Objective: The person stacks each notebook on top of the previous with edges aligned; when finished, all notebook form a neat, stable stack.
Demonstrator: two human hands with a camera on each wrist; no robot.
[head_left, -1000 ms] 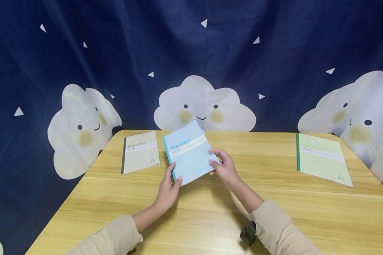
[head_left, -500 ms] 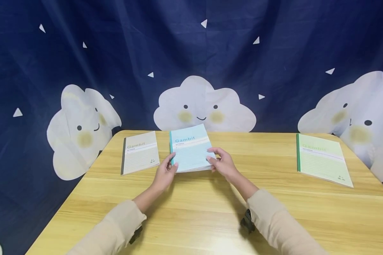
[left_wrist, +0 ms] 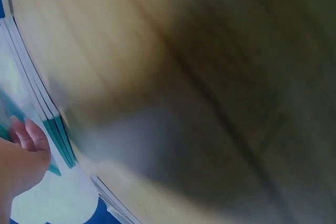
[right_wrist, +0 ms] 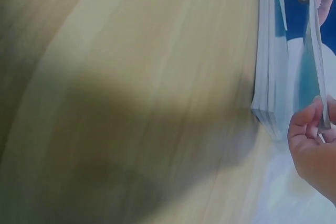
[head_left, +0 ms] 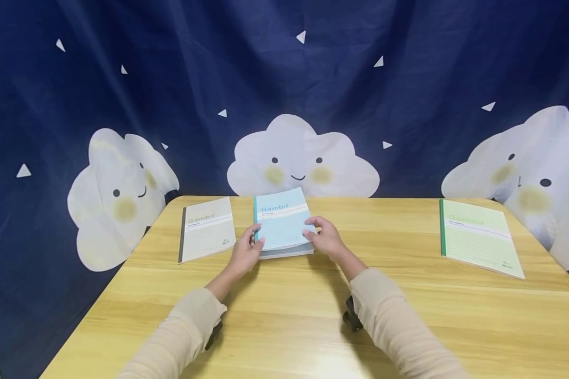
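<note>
A light-blue "Gambit" notebook (head_left: pixel 282 221) is held by both hands over a stack of notebooks (head_left: pixel 286 253). At its left edge, near the lower corner, my left hand (head_left: pixel 247 251) pinches it between thumb and fingers. My right hand (head_left: pixel 326 237) pinches the lower right corner, thumb on the cover. From the right wrist, the held notebook (right_wrist: pixel 315 51) shows edge-on, with a gap between it and the stack (right_wrist: pixel 266 72). Teal spines mark the stack (left_wrist: pixel 59 135) in the left wrist view. Most of the stack is hidden under the held notebook.
A beige notebook with a dark spine (head_left: pixel 207 229) lies left of the stack. Far to the right lies a pale green notebook (head_left: pixel 480 237). The wooden table (head_left: pixel 284 326) ends at a dark blue cloud-print curtain (head_left: pixel 284 68).
Both hands have turned the blue notebook from a tilted angle to nearly square over the stack. The stack's near edge now shows below it. The beige and green notebooks stay put.
</note>
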